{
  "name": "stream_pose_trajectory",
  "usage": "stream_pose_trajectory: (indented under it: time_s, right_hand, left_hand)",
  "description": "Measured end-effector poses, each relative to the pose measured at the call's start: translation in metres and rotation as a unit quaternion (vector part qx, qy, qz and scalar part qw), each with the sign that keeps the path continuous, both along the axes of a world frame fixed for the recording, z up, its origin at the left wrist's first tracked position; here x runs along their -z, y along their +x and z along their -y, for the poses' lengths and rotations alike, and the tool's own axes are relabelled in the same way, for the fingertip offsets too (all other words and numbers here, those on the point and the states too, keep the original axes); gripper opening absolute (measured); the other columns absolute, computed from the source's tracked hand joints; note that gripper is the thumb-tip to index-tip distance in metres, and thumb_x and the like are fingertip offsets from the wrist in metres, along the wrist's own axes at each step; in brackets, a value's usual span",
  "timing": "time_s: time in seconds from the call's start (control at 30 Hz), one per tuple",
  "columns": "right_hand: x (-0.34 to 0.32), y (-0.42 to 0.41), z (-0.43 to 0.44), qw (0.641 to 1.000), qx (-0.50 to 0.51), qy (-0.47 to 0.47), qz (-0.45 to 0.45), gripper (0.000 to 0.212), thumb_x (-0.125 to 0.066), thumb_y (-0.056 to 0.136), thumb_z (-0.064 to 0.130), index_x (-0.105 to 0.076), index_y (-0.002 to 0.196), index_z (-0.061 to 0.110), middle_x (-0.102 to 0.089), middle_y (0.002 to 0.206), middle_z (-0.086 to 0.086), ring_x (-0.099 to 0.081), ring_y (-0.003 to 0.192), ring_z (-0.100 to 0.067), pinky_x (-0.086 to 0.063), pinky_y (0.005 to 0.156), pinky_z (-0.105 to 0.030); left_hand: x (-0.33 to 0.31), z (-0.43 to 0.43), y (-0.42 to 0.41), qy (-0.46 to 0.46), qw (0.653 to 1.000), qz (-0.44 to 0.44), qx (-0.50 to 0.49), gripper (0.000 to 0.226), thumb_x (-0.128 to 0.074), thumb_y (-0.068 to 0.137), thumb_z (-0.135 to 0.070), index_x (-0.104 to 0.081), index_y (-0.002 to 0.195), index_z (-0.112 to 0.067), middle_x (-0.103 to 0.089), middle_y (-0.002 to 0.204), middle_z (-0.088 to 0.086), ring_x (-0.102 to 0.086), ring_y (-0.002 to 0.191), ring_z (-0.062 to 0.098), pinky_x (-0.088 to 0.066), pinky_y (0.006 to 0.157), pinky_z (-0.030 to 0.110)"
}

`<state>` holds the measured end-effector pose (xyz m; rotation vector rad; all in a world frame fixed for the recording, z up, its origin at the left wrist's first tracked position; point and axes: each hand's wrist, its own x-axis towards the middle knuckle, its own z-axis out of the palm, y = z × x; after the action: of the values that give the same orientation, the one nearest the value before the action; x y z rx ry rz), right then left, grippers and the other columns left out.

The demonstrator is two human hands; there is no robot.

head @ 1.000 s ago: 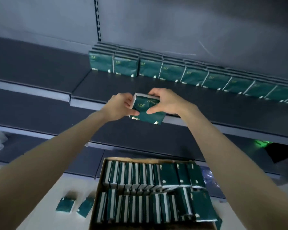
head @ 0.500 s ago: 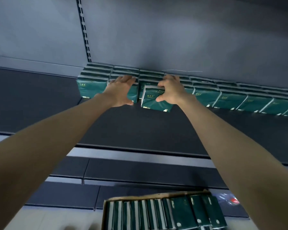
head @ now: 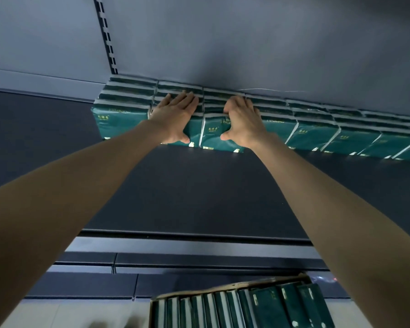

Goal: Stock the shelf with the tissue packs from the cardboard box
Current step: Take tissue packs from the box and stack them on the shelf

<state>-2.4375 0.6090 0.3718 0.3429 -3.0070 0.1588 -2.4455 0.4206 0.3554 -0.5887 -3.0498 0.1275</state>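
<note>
The right hand grasps a green tissue pack at the front of the row. Its fingers curl over the pack's top edge and its thumb presses the front face. The left hand lies released and flat just beside it. Its fingers are straight across the tops of the stacked packs, and its thumb rests low on the front of the neighbouring pack. The two hands are near each other but apart, with a strip of green wrapper showing between them. Both bare forearms reach up and forward from the lower corners of the view.

The held pack stands upright on the dark shelf, touching the packs on both sides. It is part of a long row of packs that runs from the left end to the right edge of the view. The row is several packs deep and reaches back to the grey back panel. The row's left end sits below a slotted upright in that panel. The front half of the shelf is bare.

Below the shelf edge are lower shelf tiers. At the bottom of the view is the open cardboard box, well apart from the hands. More boxed packs stand on edge inside it in a tight line. The box sits on a pale floor.
</note>
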Motion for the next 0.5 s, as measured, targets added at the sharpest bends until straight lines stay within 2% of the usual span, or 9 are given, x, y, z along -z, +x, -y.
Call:
stream_pose_trajectory:
  time_s: [0.07,0.1,0.17,0.2,0.3,0.5]
  right_hand:
    - [0.004,0.002,0.000,1.000,-0.007,0.002,-0.016,0.077,-0.082,0.069,0.021,-0.037,0.130,0.007,-0.038,0.136,-0.010,-0.034,0.129,-0.031,-0.027,0.111,-0.041]
    - [0.006,0.002,0.000,1.000,-0.013,0.016,-0.016,0.089,-0.084,0.068,0.022,-0.030,0.137,0.008,-0.034,0.142,-0.010,-0.030,0.133,-0.031,-0.022,0.113,-0.041]
    - [0.010,0.001,-0.001,0.998,-0.019,0.065,-0.005,0.115,-0.085,0.066,0.025,-0.008,0.150,0.009,-0.018,0.155,-0.009,-0.018,0.142,-0.030,-0.013,0.118,-0.043]
    - [0.012,-0.001,-0.001,0.996,-0.020,0.087,0.001,0.120,-0.084,0.067,0.027,0.000,0.151,0.010,-0.011,0.158,-0.008,-0.012,0.145,-0.029,-0.009,0.119,-0.044]
    - [0.016,-0.008,-0.001,0.992,-0.018,0.120,0.017,0.116,-0.080,0.073,0.031,0.002,0.152,0.013,-0.003,0.161,-0.006,-0.003,0.147,-0.027,-0.004,0.120,-0.046]
    - [0.016,-0.011,0.004,0.992,-0.008,0.125,0.023,0.113,-0.079,0.074,0.031,0.001,0.153,0.015,-0.001,0.161,-0.004,-0.002,0.148,-0.025,-0.004,0.120,-0.046]
  left_hand:
    - [0.002,0.000,0.000,0.004,1.000,-0.006,0.002,0.108,-0.070,0.081,-0.042,0.005,0.151,-0.011,0.006,0.160,0.005,0.004,0.147,0.019,0.000,0.119,0.038]
    - [0.003,0.000,0.000,0.005,1.000,-0.007,0.003,0.108,-0.070,0.081,-0.042,0.005,0.151,-0.011,0.005,0.160,0.005,0.004,0.147,0.019,0.000,0.119,0.038]
    - [0.004,0.000,0.000,0.003,1.000,-0.010,0.005,0.107,-0.070,0.081,-0.042,0.005,0.151,-0.010,0.005,0.160,0.005,0.003,0.147,0.020,-0.001,0.119,0.039]
    - [0.005,0.000,-0.001,0.002,1.000,-0.011,0.006,0.107,-0.069,0.081,-0.042,0.005,0.151,-0.010,0.005,0.160,0.006,0.003,0.147,0.020,-0.001,0.119,0.039]
    - [0.006,0.000,-0.001,-0.001,1.000,-0.016,0.008,0.107,-0.069,0.082,-0.043,0.005,0.151,-0.010,0.004,0.160,0.006,0.002,0.147,0.020,-0.001,0.119,0.039]
    - [0.005,0.000,-0.003,-0.003,1.000,-0.014,0.009,0.106,-0.068,0.082,-0.042,0.005,0.151,-0.009,0.004,0.160,0.007,0.003,0.147,0.021,-0.001,0.119,0.040]
